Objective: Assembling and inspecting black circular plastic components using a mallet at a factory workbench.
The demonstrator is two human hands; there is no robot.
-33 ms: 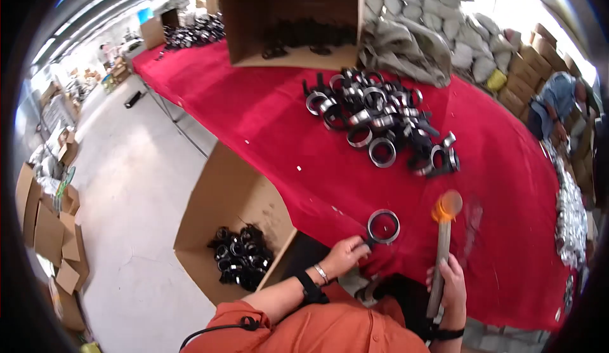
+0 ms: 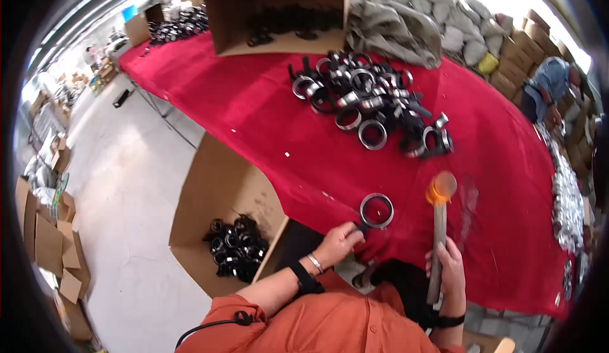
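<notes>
My left hand (image 2: pixel 339 244) is closed on the short black handle of a silver metal ring (image 2: pixel 377 211); the ring lies over the red cloth near the table's front edge. In my right hand (image 2: pixel 448 265) is a hammer (image 2: pixel 439 229) with a wooden handle, orange wrapping below its head and a round, pale brownish face. The hammer's head stands up over the cloth to the right of the ring, apart from it. Farther back lies a heap of similar black-handled metal rings (image 2: pixel 372 136).
The red-covered table (image 2: pixel 507 226) curves around me. An open cardboard box (image 2: pixel 216 169) at the left holds several black-and-silver ring parts. Another cardboard box (image 2: pixel 212 19) stands at the back, beside a grey sack (image 2: pixel 396 29). At the far right a person (image 2: pixel 549 86) bends over shiny pieces.
The whole scene sits slightly higher and farther left in the picture. Both hands keep hold of the same ring and hammer, with little change between them.
</notes>
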